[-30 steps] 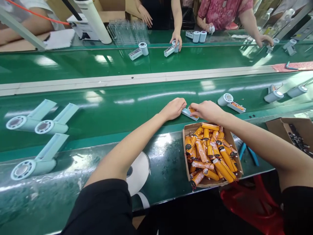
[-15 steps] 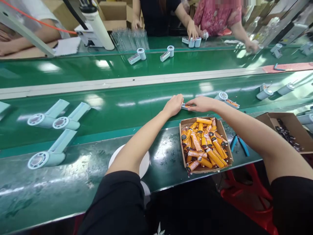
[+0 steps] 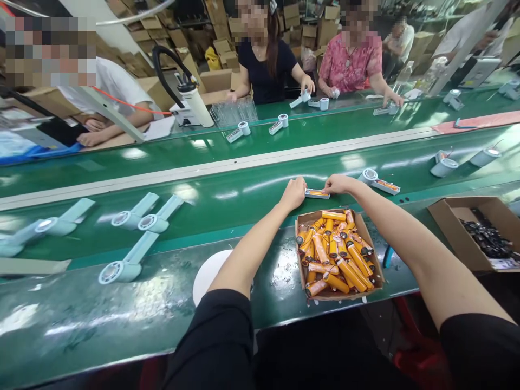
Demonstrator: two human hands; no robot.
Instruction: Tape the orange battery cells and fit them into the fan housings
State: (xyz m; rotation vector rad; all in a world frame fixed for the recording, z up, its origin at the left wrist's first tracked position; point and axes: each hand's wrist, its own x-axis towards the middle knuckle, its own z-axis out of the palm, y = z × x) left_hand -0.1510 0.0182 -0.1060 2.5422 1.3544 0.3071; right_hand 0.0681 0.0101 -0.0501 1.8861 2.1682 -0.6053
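Note:
My left hand (image 3: 294,194) is closed around the left end of a light blue fan housing (image 3: 319,196) on the green belt, covering that end. An orange battery (image 3: 316,192) lies in the open, trough-like handle. My right hand (image 3: 339,184) is closed too, fingertips pinched together at the battery's right end; what they pinch there is too small to tell. Just below both hands, a cardboard box (image 3: 299,271) holds several loose orange batteries (image 3: 351,273) with thin wires. To the right of my right hand lies another fan housing (image 3: 369,176) with an orange battery in its handle.
Several blue fan housings (image 3: 122,271) lie at left. A white disc (image 3: 207,273) is partly under my left forearm. Blue-handled pliers (image 3: 388,256) and a box of small black parts (image 3: 450,222) are at right. Co-workers sit across the belt beyond a white divider strip (image 3: 252,160).
My view has tilted up and turned left. My right hand has drawn back to the housing's right end, exposing more of the orange battery. My left hand keeps its hold.

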